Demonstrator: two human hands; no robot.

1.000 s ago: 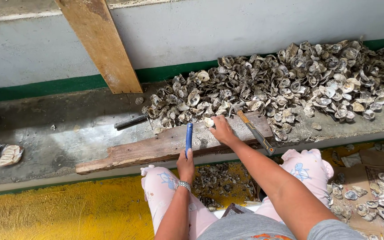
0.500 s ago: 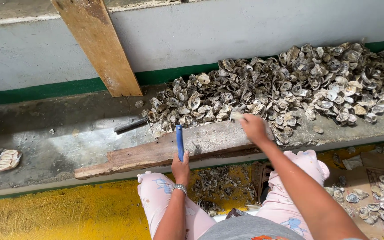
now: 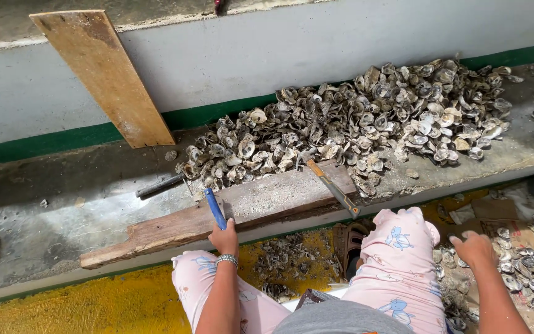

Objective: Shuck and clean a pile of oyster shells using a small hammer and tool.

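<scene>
1. A heap of shells (image 3: 372,117) covers the ledge (image 3: 63,204).
2. A plank (image 3: 242,207) lies before it.
3. The left hand (image 3: 224,238) grips a blue-handled tool (image 3: 215,209) resting on the plank.
4. The right hand (image 3: 474,249), fingers loosely together, hovers over floor shells (image 3: 520,272).

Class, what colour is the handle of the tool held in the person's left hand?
Blue: the handle in the left hand shows clearly in the head view.

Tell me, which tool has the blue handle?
The one gripped in the left hand: the blue-handled tool. The hammer on the plank has an orange-brown handle.
</scene>
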